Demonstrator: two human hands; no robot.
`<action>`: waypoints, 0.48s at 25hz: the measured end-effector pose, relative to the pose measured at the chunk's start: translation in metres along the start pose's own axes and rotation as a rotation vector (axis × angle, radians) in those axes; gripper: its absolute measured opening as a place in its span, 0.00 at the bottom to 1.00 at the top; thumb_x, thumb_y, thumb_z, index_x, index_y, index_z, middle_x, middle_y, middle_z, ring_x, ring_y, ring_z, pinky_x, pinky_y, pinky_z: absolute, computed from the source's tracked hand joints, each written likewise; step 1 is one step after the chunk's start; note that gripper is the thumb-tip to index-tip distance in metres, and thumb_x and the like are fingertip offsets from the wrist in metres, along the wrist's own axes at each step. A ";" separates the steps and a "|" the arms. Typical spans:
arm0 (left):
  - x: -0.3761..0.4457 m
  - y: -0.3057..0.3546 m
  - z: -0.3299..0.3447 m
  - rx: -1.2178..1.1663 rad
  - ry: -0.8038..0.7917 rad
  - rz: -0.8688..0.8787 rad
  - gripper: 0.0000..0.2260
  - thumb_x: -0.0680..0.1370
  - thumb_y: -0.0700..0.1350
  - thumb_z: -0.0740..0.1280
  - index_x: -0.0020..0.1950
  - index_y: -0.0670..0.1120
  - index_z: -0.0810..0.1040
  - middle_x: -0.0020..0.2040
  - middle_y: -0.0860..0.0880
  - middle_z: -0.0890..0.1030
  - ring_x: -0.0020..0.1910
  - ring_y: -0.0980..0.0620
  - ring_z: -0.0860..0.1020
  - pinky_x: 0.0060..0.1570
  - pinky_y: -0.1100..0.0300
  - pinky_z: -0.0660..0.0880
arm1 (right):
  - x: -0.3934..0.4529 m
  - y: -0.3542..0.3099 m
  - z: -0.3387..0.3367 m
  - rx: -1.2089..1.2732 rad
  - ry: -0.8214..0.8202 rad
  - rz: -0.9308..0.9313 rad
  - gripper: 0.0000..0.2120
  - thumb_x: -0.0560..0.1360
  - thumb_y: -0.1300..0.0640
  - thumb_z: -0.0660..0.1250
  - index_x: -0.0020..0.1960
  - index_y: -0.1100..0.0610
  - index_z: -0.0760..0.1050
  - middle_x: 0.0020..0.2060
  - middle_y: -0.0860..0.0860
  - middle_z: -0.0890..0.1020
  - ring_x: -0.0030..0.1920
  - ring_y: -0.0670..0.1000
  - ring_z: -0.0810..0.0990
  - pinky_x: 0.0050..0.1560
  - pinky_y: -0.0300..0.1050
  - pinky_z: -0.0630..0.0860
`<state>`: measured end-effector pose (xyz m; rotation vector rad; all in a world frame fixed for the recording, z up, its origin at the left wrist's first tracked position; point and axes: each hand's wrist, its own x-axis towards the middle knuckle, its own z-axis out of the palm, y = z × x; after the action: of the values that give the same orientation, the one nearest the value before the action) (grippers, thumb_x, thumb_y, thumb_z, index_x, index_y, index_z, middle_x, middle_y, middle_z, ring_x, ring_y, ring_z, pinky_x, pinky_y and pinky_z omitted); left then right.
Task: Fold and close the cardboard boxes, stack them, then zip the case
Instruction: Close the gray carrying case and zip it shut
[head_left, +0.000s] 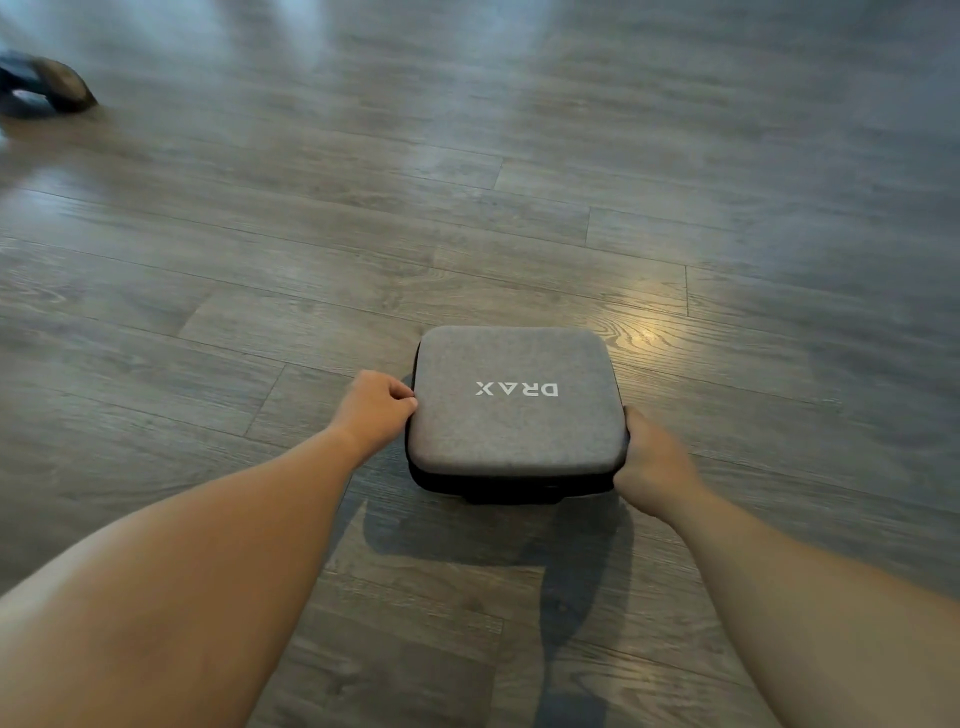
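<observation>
A grey fabric case (511, 415) with white letters on its lid lies flat on the floor, lid down on its black lower half. My left hand (376, 410) is at the case's left edge, fingers curled, thumb and fingers pinching at the seam where the zip runs. My right hand (652, 462) grips the case's near right corner, fingers wrapped under the edge. The zip pull itself is hidden by my left hand. No cardboard boxes are in view.
Grey wood-plank floor (467, 208) spreads all around the case. A dark shoe-like object (47, 85) lies at the far left. A bright light patch reflects off the floor just right of the case.
</observation>
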<state>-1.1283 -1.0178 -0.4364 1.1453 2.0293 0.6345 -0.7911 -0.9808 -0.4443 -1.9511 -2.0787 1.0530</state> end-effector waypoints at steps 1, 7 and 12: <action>-0.002 0.002 0.000 0.058 0.024 0.015 0.09 0.77 0.40 0.70 0.38 0.47 0.85 0.39 0.48 0.85 0.44 0.48 0.83 0.49 0.51 0.80 | 0.000 -0.002 0.000 -0.009 0.045 0.015 0.24 0.67 0.70 0.65 0.58 0.48 0.72 0.45 0.43 0.76 0.53 0.57 0.78 0.41 0.43 0.68; -0.005 0.014 0.004 0.025 0.062 -0.044 0.06 0.74 0.42 0.74 0.38 0.46 0.84 0.37 0.48 0.84 0.42 0.50 0.83 0.51 0.50 0.81 | 0.001 -0.041 0.014 -0.113 0.324 -0.228 0.11 0.72 0.69 0.60 0.50 0.58 0.76 0.45 0.50 0.77 0.49 0.55 0.76 0.52 0.53 0.77; -0.011 0.025 0.016 -0.006 -0.209 0.012 0.07 0.73 0.36 0.70 0.36 0.39 0.85 0.33 0.42 0.84 0.37 0.43 0.85 0.44 0.47 0.84 | 0.006 -0.101 0.060 -0.404 -0.026 -0.507 0.24 0.78 0.48 0.63 0.72 0.55 0.70 0.76 0.58 0.65 0.77 0.61 0.60 0.75 0.61 0.59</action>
<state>-1.0989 -1.0141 -0.4249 1.1697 1.8440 0.5043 -0.9078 -0.9936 -0.4370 -1.3939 -2.7558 0.5901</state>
